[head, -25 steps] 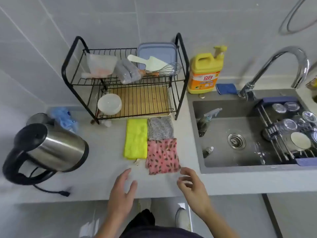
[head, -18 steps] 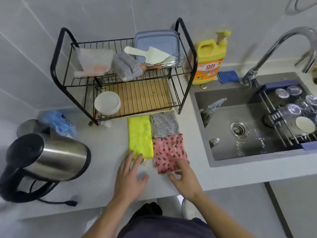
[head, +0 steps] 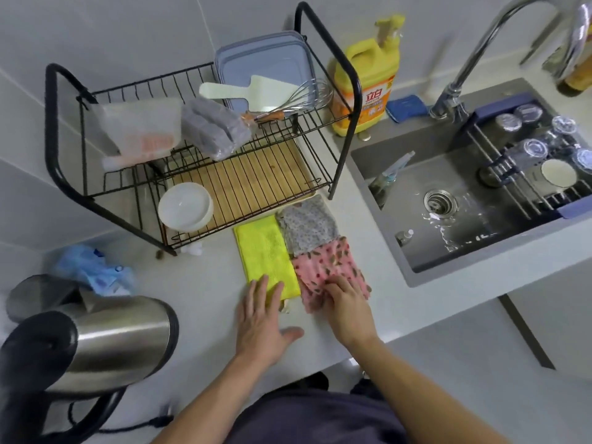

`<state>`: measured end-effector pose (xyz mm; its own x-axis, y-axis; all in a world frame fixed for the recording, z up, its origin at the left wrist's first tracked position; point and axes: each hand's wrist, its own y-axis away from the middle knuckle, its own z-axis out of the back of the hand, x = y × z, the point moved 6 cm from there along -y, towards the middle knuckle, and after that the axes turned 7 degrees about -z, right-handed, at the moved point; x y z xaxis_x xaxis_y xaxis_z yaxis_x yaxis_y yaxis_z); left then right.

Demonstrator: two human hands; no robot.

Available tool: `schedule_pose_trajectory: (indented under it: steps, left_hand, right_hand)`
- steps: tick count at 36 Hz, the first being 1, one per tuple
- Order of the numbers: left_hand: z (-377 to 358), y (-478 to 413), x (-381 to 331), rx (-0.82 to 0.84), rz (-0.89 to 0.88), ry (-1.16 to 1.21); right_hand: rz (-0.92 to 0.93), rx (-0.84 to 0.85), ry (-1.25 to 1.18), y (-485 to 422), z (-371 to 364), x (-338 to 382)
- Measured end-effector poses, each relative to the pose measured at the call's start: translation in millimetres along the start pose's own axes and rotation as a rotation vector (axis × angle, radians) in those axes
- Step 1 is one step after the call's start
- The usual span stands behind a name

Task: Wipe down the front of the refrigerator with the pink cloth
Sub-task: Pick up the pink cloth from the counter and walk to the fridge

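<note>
The pink cloth, printed with dark leaf shapes, lies folded on the grey counter next to the sink. My right hand is on its near end, fingers curled into the fabric, which bunches up under them. My left hand lies flat on the counter with straight fingers, the tips touching the near edge of a yellow cloth. No refrigerator is in view.
A grey patterned cloth lies behind the pink one. A black dish rack stands at the back, a steel kettle at the near left, a sink with running water on the right, and a yellow detergent bottle behind it.
Both hands moved forward from the counter's edge onto the cloths. The right hand went from hovering to gripping the pink cloth, which now bunches. The view has shifted closer.
</note>
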<state>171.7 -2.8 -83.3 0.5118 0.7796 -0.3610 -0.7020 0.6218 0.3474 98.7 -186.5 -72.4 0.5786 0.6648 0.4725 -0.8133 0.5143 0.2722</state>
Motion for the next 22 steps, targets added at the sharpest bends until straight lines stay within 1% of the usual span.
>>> schedule_pose_trajectory:
  steps: [6, 10, 15, 19, 22]
  left_hand:
    - [6, -1, -6, 0.054, 0.028, 0.006]
    - [18, -5, -13, 0.106, 0.074, 0.022]
    - [33, -15, -20, 0.026, 0.160, 0.112]
    - [45, -20, -49, -0.093, 0.111, 0.191]
    - [44, -24, -82, -0.081, 0.059, 0.359]
  right_hand:
    - [-0.161, 0.029, -0.189, -6, 22, -11]
    - [-0.310, 0.026, -0.441, 7, 55, -22]
    - [-0.512, -0.114, -0.780, 33, 96, -46]
    - [-0.613, -0.270, -0.870, 59, 128, -74]
    - [-0.644, -0.373, -0.934, 80, 154, -97]
